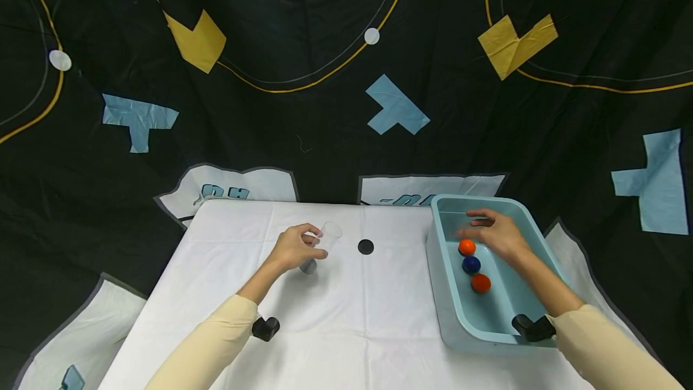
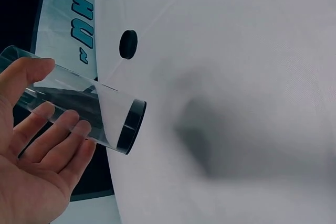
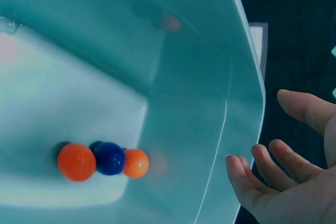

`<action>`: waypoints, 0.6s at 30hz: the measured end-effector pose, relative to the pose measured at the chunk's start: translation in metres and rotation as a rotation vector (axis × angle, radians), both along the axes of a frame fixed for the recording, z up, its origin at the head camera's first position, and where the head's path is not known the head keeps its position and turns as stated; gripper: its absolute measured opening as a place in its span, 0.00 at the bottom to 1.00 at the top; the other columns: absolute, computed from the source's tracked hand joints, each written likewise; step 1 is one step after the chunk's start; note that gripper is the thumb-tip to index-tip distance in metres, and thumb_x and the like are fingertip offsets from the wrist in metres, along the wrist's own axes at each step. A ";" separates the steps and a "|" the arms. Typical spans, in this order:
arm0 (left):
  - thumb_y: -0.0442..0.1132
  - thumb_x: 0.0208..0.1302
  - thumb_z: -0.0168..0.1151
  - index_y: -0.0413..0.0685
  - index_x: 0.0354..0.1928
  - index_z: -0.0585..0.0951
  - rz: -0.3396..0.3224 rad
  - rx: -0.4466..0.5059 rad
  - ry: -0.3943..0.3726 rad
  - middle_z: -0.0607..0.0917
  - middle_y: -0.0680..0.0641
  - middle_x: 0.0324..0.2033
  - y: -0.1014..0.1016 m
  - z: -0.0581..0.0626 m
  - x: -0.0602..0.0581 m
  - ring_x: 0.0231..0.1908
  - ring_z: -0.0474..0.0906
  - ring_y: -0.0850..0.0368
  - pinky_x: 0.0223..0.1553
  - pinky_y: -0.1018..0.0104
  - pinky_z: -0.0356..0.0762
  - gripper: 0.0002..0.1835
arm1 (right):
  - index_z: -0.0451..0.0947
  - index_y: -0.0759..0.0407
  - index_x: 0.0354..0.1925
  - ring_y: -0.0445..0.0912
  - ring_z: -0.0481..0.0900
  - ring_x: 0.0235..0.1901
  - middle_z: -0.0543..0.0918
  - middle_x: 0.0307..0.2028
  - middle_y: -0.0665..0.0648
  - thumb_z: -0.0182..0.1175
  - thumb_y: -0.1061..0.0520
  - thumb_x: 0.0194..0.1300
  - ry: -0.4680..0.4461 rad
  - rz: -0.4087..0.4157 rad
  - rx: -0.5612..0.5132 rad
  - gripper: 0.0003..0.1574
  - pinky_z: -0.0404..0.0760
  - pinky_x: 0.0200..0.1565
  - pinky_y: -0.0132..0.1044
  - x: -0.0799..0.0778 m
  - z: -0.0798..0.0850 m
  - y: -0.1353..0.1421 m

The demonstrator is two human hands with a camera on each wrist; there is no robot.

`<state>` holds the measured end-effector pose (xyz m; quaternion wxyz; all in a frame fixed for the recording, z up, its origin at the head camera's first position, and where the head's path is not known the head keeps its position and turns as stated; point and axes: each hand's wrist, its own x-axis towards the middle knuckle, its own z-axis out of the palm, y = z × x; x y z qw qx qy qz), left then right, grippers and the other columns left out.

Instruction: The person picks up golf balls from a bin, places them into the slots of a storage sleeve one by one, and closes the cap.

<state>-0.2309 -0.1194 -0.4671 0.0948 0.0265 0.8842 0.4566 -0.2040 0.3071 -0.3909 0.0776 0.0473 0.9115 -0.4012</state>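
Observation:
My left hand (image 1: 295,247) grips a clear tube (image 2: 113,108) with a black cap on its lower end, held tilted above the white table. A round black lid (image 1: 366,247) lies on the cloth just right of it. Over the far part of a light blue bin (image 1: 445,303), my right hand (image 1: 500,238) is spread, its fingers apart and nothing between them. Below that hand, on the bin's floor, sit an orange ball (image 1: 467,248), a dark blue ball (image 1: 471,265) and a red-orange ball (image 1: 480,283) in a row.
The bin stands at the table's right side with high walls. White cloth (image 1: 325,348) covers the table. Behind it hangs a black curtain (image 1: 303,137) with yellow and blue tape marks. Black wrist mounts (image 1: 265,328) sit at both sleeves.

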 end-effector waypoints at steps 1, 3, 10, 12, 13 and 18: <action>0.42 0.48 0.80 0.50 0.50 0.85 0.000 -0.008 0.001 0.90 0.43 0.46 0.000 0.000 0.000 0.47 0.86 0.49 0.46 0.55 0.85 0.25 | 0.63 0.66 0.73 0.68 0.76 0.60 0.70 0.68 0.76 0.67 0.44 0.67 -0.006 0.002 0.003 0.47 0.77 0.60 0.60 -0.001 0.001 0.002; 0.43 0.48 0.80 0.52 0.50 0.86 -0.003 -0.023 0.002 0.90 0.44 0.44 0.001 0.001 0.000 0.45 0.86 0.50 0.46 0.55 0.84 0.24 | 0.62 0.67 0.73 0.67 0.76 0.59 0.70 0.67 0.76 0.66 0.43 0.68 -0.018 0.006 0.005 0.47 0.78 0.60 0.57 -0.002 0.002 0.007; 0.44 0.46 0.81 0.54 0.49 0.88 -0.026 -0.050 0.007 0.91 0.44 0.42 0.003 0.006 0.002 0.44 0.86 0.51 0.49 0.53 0.84 0.24 | 0.66 0.72 0.69 0.64 0.80 0.57 0.72 0.65 0.76 0.61 0.42 0.72 -0.019 0.013 0.001 0.43 0.83 0.56 0.50 -0.011 0.001 0.025; 0.44 0.46 0.81 0.54 0.48 0.88 -0.028 -0.054 0.011 0.91 0.46 0.41 0.004 0.007 0.002 0.44 0.86 0.51 0.50 0.53 0.83 0.23 | 0.67 0.73 0.67 0.63 0.81 0.56 0.73 0.64 0.77 0.58 0.41 0.73 -0.018 0.016 -0.004 0.42 0.84 0.54 0.47 -0.012 0.000 0.030; 0.44 0.46 0.81 0.54 0.48 0.88 -0.029 -0.055 0.013 0.91 0.47 0.40 0.005 0.007 0.002 0.44 0.86 0.52 0.50 0.53 0.83 0.23 | 0.68 0.73 0.67 0.63 0.82 0.55 0.73 0.64 0.77 0.57 0.41 0.74 -0.021 0.014 -0.008 0.41 0.85 0.54 0.46 -0.013 -0.001 0.033; 0.44 0.45 0.82 0.55 0.48 0.89 -0.034 -0.063 0.018 0.91 0.49 0.40 0.007 0.006 0.001 0.44 0.86 0.54 0.50 0.54 0.83 0.23 | 0.70 0.73 0.64 0.59 0.86 0.51 0.73 0.65 0.77 0.56 0.36 0.73 -0.087 -0.042 -0.016 0.44 0.86 0.49 0.43 -0.017 -0.004 0.044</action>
